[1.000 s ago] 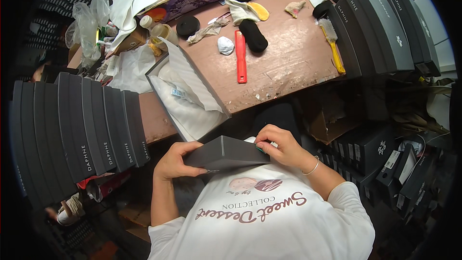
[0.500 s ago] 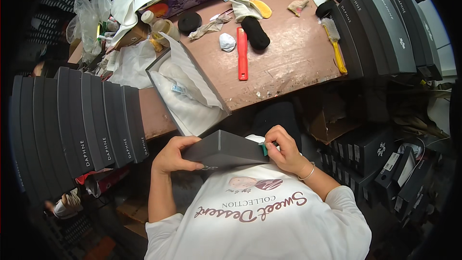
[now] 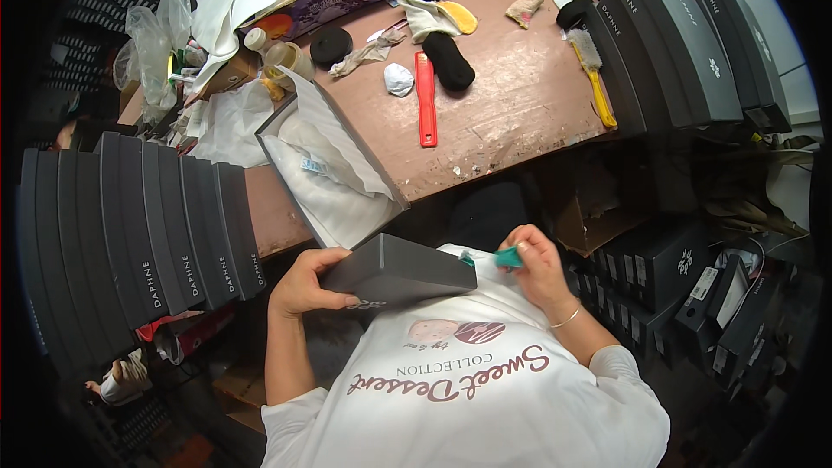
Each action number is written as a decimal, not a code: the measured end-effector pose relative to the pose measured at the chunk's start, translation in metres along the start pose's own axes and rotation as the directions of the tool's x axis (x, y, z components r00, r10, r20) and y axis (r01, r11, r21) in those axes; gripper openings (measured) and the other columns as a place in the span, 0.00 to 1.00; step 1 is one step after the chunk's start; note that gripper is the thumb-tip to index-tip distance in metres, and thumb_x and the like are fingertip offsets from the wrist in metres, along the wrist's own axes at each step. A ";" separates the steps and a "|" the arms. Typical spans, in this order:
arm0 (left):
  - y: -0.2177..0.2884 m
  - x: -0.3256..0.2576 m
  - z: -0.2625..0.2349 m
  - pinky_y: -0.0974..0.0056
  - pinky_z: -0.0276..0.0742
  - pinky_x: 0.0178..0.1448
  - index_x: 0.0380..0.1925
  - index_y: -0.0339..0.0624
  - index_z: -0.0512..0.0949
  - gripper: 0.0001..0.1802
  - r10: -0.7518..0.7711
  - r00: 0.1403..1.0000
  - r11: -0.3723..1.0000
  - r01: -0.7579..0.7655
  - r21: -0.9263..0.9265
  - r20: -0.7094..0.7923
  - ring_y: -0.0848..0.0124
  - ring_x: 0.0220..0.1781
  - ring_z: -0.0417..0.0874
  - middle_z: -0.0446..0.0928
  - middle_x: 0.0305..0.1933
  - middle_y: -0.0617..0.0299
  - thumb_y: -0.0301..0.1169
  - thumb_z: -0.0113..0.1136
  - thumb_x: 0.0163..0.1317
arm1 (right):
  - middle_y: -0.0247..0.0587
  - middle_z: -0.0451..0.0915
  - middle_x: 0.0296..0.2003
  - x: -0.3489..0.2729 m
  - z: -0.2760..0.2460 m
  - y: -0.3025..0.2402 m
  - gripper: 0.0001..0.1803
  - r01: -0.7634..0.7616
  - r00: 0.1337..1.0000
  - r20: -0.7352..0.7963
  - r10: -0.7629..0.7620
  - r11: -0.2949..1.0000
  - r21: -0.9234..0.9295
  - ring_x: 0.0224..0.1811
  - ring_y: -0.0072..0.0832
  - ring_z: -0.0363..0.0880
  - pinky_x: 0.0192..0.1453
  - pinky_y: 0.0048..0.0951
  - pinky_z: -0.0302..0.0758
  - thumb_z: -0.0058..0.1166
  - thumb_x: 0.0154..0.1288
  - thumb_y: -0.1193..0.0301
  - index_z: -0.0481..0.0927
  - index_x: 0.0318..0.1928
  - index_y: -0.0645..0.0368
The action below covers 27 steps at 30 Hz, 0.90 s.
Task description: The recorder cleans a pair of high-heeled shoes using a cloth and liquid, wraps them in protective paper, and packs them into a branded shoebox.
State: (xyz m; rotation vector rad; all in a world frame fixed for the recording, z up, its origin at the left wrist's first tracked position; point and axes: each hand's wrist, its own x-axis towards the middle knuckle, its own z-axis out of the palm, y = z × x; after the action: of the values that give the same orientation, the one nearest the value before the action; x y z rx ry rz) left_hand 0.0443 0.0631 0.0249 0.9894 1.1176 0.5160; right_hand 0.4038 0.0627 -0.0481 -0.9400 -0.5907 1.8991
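My left hand [image 3: 308,284] grips the left end of a dark grey shoebox lid [image 3: 403,270], thumb on the near face, held tilted against my shirt. Its inner side faces away and is hidden. To the right, my right hand [image 3: 539,270] pinches a small teal strip [image 3: 508,257], apart from the lid. Another teal bit [image 3: 467,258] sits at the lid's right edge. Beyond the lid, an open shoebox [image 3: 290,169] rests on the table's front edge, with white tissue [image 3: 347,208] around a wrapped item inside.
Rows of dark shoeboxes flank me at left [image 3: 121,217] and right [image 3: 680,43]. On the table [image 3: 511,121] lie a red-handled tool [image 3: 425,100], a yellow-handled brush [image 3: 595,78], a black rolled cloth [image 3: 449,62] and a white crumpled ball [image 3: 399,80].
My right hand has moved right, away from the lid's edge, carrying the teal strip with it. A teal bit stays at the lid. My left hand keeps its grip.
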 end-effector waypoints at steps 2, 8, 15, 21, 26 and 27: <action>-0.002 -0.001 -0.001 0.73 0.71 0.49 0.42 0.31 0.79 0.26 0.000 1.000 1.000 0.000 -0.003 -0.007 0.79 0.40 0.76 0.79 0.37 0.66 0.20 0.71 0.36 | 0.35 0.75 0.36 0.004 -0.016 -0.014 0.06 0.004 0.999 -0.036 -0.012 0.976 -0.216 0.35 0.20 0.74 0.40 0.22 0.71 0.45 0.73 0.69 0.71 0.39 0.58; 0.000 0.006 0.001 0.73 0.71 0.48 0.42 0.31 0.79 0.27 -0.017 1.000 1.000 0.017 0.013 -0.002 0.79 0.39 0.76 0.79 0.37 0.66 0.21 0.72 0.35 | 0.50 0.71 0.53 0.014 0.029 -0.046 0.31 0.405 0.912 0.394 -0.116 0.419 -0.813 0.56 0.36 0.71 0.60 0.31 0.68 0.57 0.59 0.74 0.66 0.63 0.63; 0.001 -0.001 0.001 0.73 0.71 0.49 0.43 0.31 0.79 0.26 0.014 1.000 0.999 -0.015 0.033 0.004 0.79 0.40 0.76 0.79 0.37 0.66 0.20 0.71 0.37 | 0.45 0.75 0.39 0.032 0.036 -0.023 0.10 0.583 0.804 0.587 -0.100 0.328 -0.743 0.42 0.41 0.74 0.50 0.38 0.69 0.58 0.57 0.78 0.76 0.41 0.62; 0.001 0.001 0.002 0.72 0.71 0.49 0.42 0.30 0.79 0.29 -0.018 1.000 1.000 0.018 0.003 -0.012 0.78 0.40 0.77 0.79 0.37 0.65 0.23 0.75 0.32 | 0.44 0.72 0.35 0.017 0.037 -0.007 0.05 0.545 0.838 0.483 -0.252 0.404 -0.734 0.34 0.34 0.72 0.41 0.28 0.70 0.51 0.59 0.82 0.71 0.35 0.63; -0.002 0.000 0.000 0.72 0.72 0.49 0.42 0.30 0.79 0.30 -0.006 1.000 1.000 0.006 0.002 -0.024 0.77 0.40 0.77 0.79 0.37 0.65 0.23 0.75 0.32 | 0.41 0.72 0.35 0.011 0.023 0.000 0.01 0.427 0.904 0.348 -0.248 0.556 -0.713 0.35 0.28 0.71 0.42 0.24 0.69 0.47 0.66 0.79 0.71 0.37 0.63; -0.002 0.001 0.000 0.71 0.72 0.49 0.42 0.30 0.79 0.30 -0.004 1.000 1.000 0.004 0.004 -0.022 0.77 0.40 0.77 0.79 0.37 0.65 0.23 0.75 0.32 | 0.41 0.72 0.36 0.009 0.021 0.002 0.01 0.394 0.919 0.320 -0.231 0.585 -0.709 0.36 0.27 0.71 0.43 0.24 0.69 0.46 0.67 0.78 0.70 0.37 0.63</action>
State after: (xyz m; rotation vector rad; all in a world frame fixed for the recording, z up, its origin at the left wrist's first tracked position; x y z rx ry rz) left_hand 0.0439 0.0625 0.0224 0.9870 1.1399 0.5229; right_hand 0.3836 0.0697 -0.0406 -1.0611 -1.6701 1.3883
